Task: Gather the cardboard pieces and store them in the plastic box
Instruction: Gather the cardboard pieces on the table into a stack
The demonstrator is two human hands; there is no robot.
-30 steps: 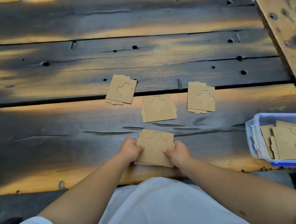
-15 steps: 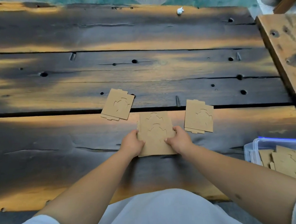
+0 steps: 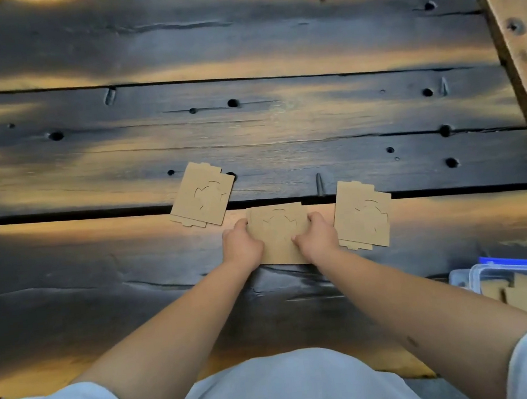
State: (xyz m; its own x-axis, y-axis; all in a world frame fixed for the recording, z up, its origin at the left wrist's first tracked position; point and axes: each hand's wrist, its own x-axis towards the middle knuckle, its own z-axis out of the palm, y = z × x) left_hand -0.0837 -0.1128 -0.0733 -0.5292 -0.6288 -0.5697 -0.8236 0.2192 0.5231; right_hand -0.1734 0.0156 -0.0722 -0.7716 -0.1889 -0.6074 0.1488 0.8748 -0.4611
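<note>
Both hands, left hand point(image 3: 242, 244) and right hand point(image 3: 315, 237), pinch the middle cardboard stack point(image 3: 278, 230) by its side edges; light, thin, probably bendy

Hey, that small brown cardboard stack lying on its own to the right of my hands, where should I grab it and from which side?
Probably pinch the brown cardboard stack by its near edge, coming from your side with the right hand beside it. It lies flat on the dark wooden table, and lower sheets stick out at that near edge, giving fingertips a lip to get under.
</note>
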